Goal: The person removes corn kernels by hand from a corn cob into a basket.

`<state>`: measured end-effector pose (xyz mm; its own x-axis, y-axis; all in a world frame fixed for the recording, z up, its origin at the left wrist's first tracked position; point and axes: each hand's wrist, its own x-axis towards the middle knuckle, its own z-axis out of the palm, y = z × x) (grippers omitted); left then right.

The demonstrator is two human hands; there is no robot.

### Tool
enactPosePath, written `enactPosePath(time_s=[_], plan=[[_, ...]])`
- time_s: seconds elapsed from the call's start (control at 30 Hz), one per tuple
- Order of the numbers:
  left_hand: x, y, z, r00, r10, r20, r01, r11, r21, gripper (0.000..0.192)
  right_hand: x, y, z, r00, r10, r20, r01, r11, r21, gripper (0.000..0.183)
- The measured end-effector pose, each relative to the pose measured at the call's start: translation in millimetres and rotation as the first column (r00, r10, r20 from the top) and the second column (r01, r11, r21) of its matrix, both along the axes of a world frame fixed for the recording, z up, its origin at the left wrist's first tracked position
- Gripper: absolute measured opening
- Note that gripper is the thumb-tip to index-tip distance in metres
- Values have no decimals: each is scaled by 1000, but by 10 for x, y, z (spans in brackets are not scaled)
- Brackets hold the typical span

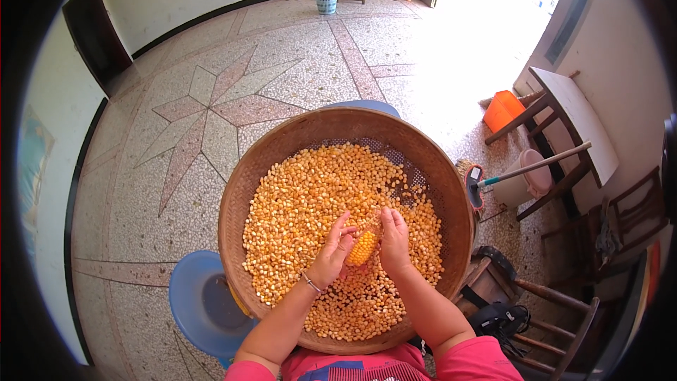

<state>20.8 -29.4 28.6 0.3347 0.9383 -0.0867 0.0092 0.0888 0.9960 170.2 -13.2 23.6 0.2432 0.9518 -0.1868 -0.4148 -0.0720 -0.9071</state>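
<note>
A partly shelled corn cob (363,248) is between my two hands, its lower part still covered with yellow kernels and its upper part bare. My right hand (394,238) grips the bare upper end with thumb and fingers. My left hand (333,255) is against the cob's left side, its fingers partly spread; whether it grips the cob I cannot tell. Both hands are over a round woven bamboo sieve (238,206), which holds a wide layer of loose corn kernels (301,196). The sieve's mesh bottom shows at the upper right.
A blue plastic basin (188,296) stands at the lower left, partly under the sieve. On the right are a mop (534,164), a lidded bucket (508,190), an orange bin (503,111), a table (576,116) and a wooden chair (571,328) with a black bag (497,320).
</note>
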Motion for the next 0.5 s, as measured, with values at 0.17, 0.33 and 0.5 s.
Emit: enactPosePath(time_s=[0.17, 0.33, 0.5], plan=[[-24, -17, 177, 977, -201, 71, 213, 944, -252, 59, 7, -11, 5, 999, -14, -31, 12, 998, -69, 24], [22, -69, -20, 988, -147, 43, 153, 930, -334, 53, 15, 53, -186, 982, -60, -177, 54, 998, -39, 27], [67, -92, -73, 999, 4, 40, 9, 946, -323, 50, 46, -2, -39, 975, 107, -194, -120, 991, -56, 27]])
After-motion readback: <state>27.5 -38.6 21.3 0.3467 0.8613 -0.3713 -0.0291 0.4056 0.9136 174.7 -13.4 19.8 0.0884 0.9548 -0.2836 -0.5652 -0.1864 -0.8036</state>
